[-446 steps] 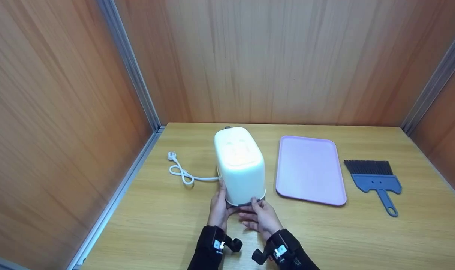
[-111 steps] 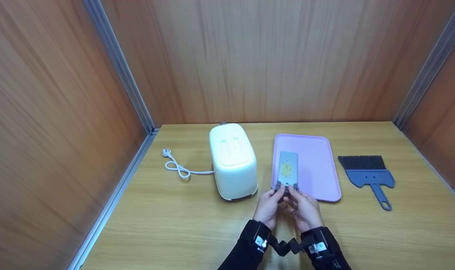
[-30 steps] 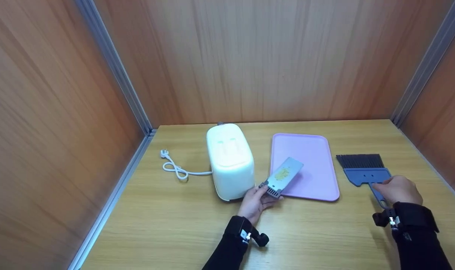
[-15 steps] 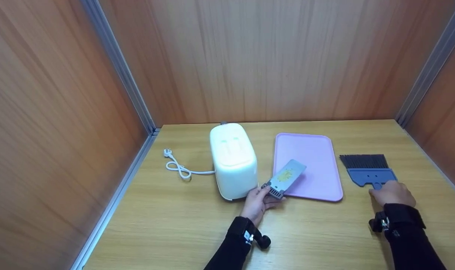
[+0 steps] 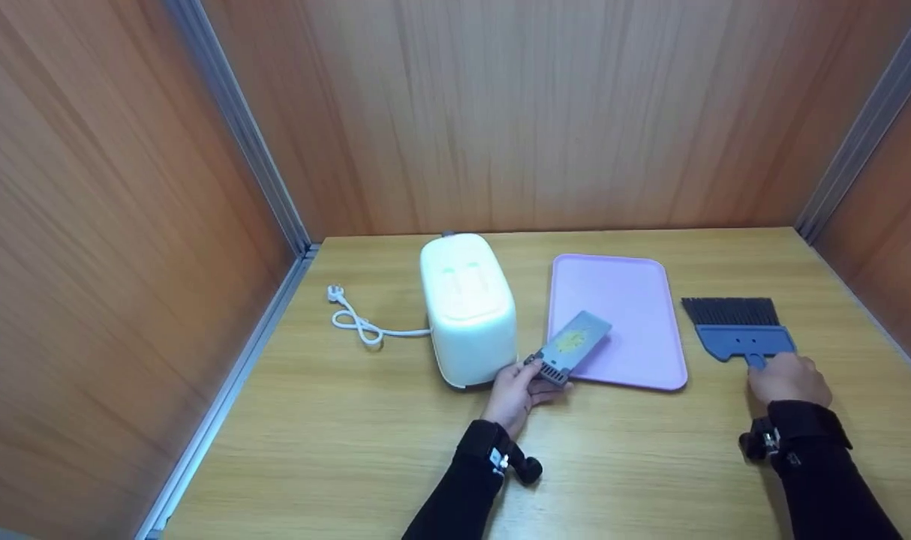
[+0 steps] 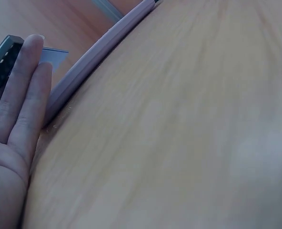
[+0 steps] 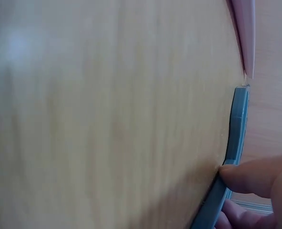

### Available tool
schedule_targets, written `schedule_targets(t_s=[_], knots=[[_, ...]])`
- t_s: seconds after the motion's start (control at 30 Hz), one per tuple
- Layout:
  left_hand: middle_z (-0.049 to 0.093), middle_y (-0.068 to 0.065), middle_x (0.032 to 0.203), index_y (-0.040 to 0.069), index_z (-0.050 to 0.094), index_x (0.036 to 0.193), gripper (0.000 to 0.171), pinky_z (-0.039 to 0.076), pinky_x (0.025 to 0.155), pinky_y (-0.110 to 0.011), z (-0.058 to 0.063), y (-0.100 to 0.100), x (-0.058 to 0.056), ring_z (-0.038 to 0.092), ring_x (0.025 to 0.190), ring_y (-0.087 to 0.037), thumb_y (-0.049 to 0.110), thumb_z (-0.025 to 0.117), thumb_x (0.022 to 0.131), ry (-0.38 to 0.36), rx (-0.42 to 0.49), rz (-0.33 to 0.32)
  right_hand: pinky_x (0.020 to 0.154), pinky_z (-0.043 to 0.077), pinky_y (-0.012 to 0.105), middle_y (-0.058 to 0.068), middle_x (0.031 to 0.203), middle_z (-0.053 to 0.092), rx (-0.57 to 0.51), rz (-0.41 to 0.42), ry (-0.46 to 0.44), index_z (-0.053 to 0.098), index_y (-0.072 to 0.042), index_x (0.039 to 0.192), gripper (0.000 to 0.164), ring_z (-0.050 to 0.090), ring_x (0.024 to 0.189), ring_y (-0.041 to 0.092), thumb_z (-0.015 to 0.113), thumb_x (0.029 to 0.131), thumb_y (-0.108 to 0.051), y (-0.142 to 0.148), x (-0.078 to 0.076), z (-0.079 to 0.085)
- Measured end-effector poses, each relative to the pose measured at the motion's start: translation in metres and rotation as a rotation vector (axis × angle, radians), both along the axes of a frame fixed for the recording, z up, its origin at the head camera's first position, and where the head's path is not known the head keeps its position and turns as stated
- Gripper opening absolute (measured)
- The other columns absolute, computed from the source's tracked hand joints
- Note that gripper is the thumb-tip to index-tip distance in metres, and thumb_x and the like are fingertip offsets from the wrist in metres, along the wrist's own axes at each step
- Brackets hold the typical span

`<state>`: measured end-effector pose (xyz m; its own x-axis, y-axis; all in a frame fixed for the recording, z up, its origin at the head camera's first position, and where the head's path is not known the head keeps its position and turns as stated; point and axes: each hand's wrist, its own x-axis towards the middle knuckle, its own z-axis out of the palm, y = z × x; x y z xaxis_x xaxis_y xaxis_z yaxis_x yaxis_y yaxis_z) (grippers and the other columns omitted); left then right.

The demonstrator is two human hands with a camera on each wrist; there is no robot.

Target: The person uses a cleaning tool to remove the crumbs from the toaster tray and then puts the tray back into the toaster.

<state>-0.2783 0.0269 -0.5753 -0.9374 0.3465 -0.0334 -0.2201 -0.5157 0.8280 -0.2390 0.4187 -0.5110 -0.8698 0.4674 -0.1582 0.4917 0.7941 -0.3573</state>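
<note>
My left hand (image 5: 512,397) holds a grey toaster crumb tray (image 5: 575,341) by its dark slotted end, thumb on top. Yellowish crumbs lie on the tray's flat face, and its far end hangs over a pink serving tray (image 5: 650,330). In the left wrist view two straight fingers (image 6: 29,95) stretch under the crumb tray. Over at the right, my right hand (image 5: 792,381) grips the handle of a blue brush (image 5: 744,340) with black bristles. The brush lies on the table; most of its handle is hidden by the hand. In the right wrist view the thumb presses the brush (image 7: 236,124).
A white toaster (image 5: 470,315) stands just left of the crumb tray, close to my left hand. Its white cord and plug (image 5: 362,322) lie on the table (image 5: 313,450) to the left. Wooden panels (image 5: 538,112) close off the back and both sides.
Earlier both hands were at the toaster's front, then both held the crumb tray over the pink tray. My right hand has since moved right and closed round the brush handle; the crumb tray has turned diagonal.
</note>
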Motion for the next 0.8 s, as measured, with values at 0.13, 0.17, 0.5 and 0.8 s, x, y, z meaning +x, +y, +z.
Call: schedule_targets(t_s=[0.13, 0.17, 0.5, 0.8], knots=[[0.066, -0.026, 0.117, -0.012, 0.05, 0.131, 0.04, 0.055, 0.091, -0.047, 0.002, 0.001, -0.004, 0.072, 0.093, -0.035, 0.017, 0.051, 0.102, 0.018, 0.009, -0.014, 0.066, 0.047, 0.046, 0.036, 0.104, 0.05, 0.006, -0.004, 0.002, 0.052, 0.021, 0.117, 0.054, 0.055, 0.093, 0.047, 0.049, 0.099, -0.029, 0.002, -0.002, 0.002], [0.066, -0.026, 0.117, -0.011, 0.05, 0.131, 0.04, 0.055, 0.091, -0.047, 0.002, 0.001, -0.004, 0.072, 0.093, -0.035, 0.016, 0.051, 0.102, 0.014, 0.012, -0.018, 0.066, 0.047, 0.047, 0.037, 0.105, 0.05, 0.004, -0.007, 0.003, 0.051, 0.021, 0.117, 0.054, 0.055, 0.094, 0.048, 0.048, 0.099, -0.029, 0.002, -0.002, 0.002], [0.064, -0.028, 0.12, -0.013, 0.046, 0.133, 0.041, 0.053, 0.094, -0.049, 0.003, -0.001, -0.004, 0.071, 0.095, -0.036, 0.015, 0.049, 0.103, 0.027, 0.031, -0.067, 0.053, 0.035, 0.033, 0.001, 0.063, 0.037, -0.058, -0.011, 0.082, 0.041, -0.01, 0.064, 0.041, 0.046, 0.061, 0.023, 0.05, 0.097, -0.032, -0.001, 0.006, 0.017], [0.065, -0.027, 0.119, -0.012, 0.047, 0.132, 0.04, 0.054, 0.093, -0.048, -0.001, -0.002, 0.0, 0.071, 0.094, -0.035, 0.016, 0.049, 0.103, 0.017, 0.019, -0.055, 0.06, 0.035, 0.036, 0.004, 0.066, 0.042, -0.094, -0.031, 0.237, 0.047, -0.004, 0.068, 0.035, 0.045, 0.068, 0.026, 0.058, 0.09, -0.029, 0.0, 0.007, 0.028]])
